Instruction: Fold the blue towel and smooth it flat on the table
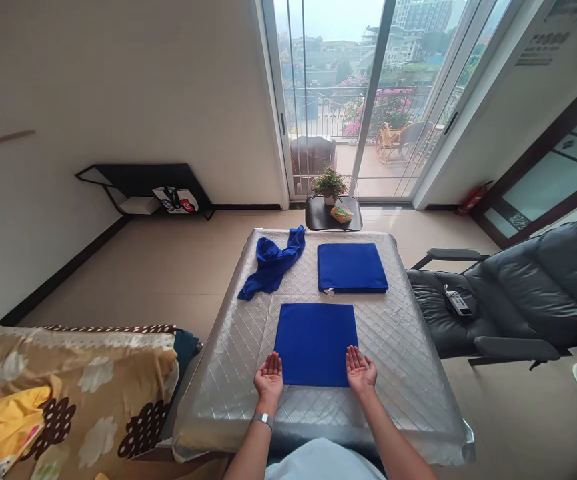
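A blue cloth [315, 343] lies flat and squared on the table in front of me. My left hand [269, 375] rests palm up at its near left corner, fingers stretched out. At the near right edge my right hand [361, 369] is also palm up and open, its fingers beside or just over the cloth's border. Neither hand holds anything. Beyond the flat cloth sits a neat stack of folded blue cloths [352, 267] with a small white tag at its near edge. To its left lies a crumpled blue cloth [273, 263].
The table wears a silver quilted cover [238, 353]. Behind it stands a small black side table [318, 217] with a potted plant [329, 185] and a yellow packet [341, 213]. A black armchair [513, 287] is on the right; a patterned sofa cover [93, 373] is at left.
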The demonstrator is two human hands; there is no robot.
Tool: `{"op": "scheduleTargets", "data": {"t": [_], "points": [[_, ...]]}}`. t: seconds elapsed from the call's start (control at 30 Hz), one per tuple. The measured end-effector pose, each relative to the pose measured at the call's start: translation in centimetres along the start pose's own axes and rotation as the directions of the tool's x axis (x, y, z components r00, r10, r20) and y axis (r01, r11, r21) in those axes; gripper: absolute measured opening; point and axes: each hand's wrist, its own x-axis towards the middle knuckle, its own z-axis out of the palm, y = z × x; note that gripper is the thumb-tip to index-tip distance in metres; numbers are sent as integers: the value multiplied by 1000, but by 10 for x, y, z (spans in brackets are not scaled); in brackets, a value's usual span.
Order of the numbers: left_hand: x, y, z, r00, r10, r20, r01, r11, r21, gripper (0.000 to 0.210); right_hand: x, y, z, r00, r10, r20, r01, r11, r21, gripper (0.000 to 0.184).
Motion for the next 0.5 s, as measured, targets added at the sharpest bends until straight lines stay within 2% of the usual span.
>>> {"op": "scheduleTargets", "data": {"t": [0.1, 0.2, 0.37, 0.43, 0.5], "points": [[-6, -35, 20, 994, -88, 72, 86, 996, 33, 34, 11, 5, 9, 1000, -9, -2, 9, 1000, 10, 35], [-9, -82, 41, 972, -198, 129, 189, 978, 84, 30, 21, 8, 11, 1000, -13, -21, 13, 1000, -2, 35], [-4, -155, 60, 930, -338, 142, 318, 937, 147, 29, 27, 9, 4, 999, -21, -28, 20, 999, -34, 35], [0, -169, 61, 925, -355, 136, 335, 931, 147, 29, 27, 9, 1, 999, -26, -28, 25, 999, -40, 35], [4, -170, 60, 931, -341, 133, 325, 937, 128, 30, 28, 9, 0, 999, -32, -30, 31, 999, -45, 35]]}}
